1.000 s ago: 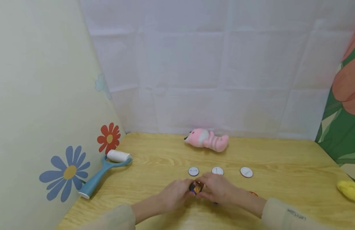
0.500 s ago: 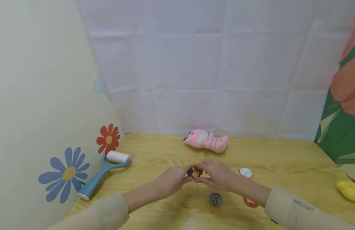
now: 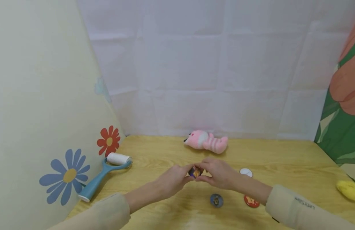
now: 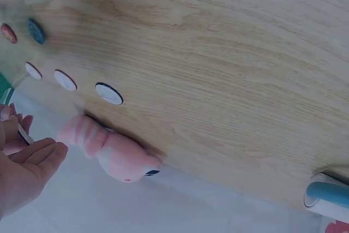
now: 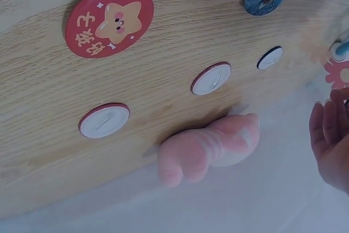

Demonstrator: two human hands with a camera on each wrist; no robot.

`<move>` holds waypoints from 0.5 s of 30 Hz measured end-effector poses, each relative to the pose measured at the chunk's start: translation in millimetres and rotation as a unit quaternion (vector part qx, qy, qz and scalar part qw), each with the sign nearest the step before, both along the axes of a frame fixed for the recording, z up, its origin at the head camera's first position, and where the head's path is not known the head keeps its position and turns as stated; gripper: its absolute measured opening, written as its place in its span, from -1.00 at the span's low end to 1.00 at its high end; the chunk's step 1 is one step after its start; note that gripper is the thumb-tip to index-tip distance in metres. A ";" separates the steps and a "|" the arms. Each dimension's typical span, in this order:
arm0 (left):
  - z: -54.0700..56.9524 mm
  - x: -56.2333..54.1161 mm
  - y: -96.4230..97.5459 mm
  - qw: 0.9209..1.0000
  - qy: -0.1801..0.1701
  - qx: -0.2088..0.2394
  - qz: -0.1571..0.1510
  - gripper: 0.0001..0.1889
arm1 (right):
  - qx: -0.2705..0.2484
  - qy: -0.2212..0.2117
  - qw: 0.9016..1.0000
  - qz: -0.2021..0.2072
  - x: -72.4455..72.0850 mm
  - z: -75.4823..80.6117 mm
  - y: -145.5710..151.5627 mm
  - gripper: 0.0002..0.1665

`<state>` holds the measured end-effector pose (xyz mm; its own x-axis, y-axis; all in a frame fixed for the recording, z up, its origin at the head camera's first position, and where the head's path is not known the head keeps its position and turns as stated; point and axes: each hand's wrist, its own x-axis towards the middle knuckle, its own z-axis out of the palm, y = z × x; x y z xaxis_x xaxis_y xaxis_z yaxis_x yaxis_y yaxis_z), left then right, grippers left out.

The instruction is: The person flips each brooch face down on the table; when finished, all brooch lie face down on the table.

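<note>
My left hand and right hand hold a round pin badge between them, pinching its edges with thumbs and fingers. Its dark face with an orange and purple picture is turned toward the head camera. In the left wrist view the badge shows nearly edge-on beside the fingers. Three badges lie face down in a row, white backs up: a left one, a middle one and a right one. Nearer me lie a blue portrait badge and a red star badge, both face up.
A pink plush toy lies at the back of the wooden table, before a white cloth. At the left edge is a lint roller with a blue handle. Something yellow and fluffy sits at the far right.
Both hands have moved up and away from me with the badge, uncovering the blue and red badges. In the head view they now hide two white-backed badges. Over the last half second they barely move.
</note>
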<state>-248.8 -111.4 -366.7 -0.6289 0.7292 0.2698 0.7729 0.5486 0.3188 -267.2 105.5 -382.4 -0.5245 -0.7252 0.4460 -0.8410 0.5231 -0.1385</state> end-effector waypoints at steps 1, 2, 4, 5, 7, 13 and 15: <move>0.3 -0.3 0.4 1.000 0.001 0.003 -0.001 -0.85 | -0.003 0.000 1.000 0.002 -0.5 -0.4 0.7 -0.53; 0.9 -0.5 0.7 1.000 0.002 0.006 -0.002 -0.84 | -0.006 -0.001 1.000 0.003 -0.8 -0.7 1.4 -0.52; 1.9 -0.9 1.2 1.000 0.004 0.008 -0.003 -0.81 | -0.012 -0.003 1.000 0.005 -1.2 -1.1 2.6 -0.51; 2.3 -1.0 1.3 1.000 0.004 0.006 -0.002 -0.80 | -0.013 -0.003 1.000 0.004 -1.3 -1.1 3.1 -0.50; 2.9 -1.0 1.6 1.000 0.003 0.004 0.001 -0.79 | -0.014 0.003 1.000 0.003 -1.3 -1.3 4.0 -0.48; 3.7 -0.4 1.8 1.000 -0.005 0.008 0.014 -0.78 | -0.035 0.051 0.998 0.020 -3.4 -5.1 4.6 -0.50; 3.2 -0.2 1.6 1.000 -0.009 0.011 0.017 -0.78 | -0.049 0.065 0.996 0.031 -4.2 -7.5 3.9 -0.55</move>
<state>-249.0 -109.8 -363.5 -0.6586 0.7009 0.2740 0.7476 0.5676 0.3449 -271.4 109.4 -389.9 -0.4130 -0.7046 0.5771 -0.8855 0.4587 -0.0737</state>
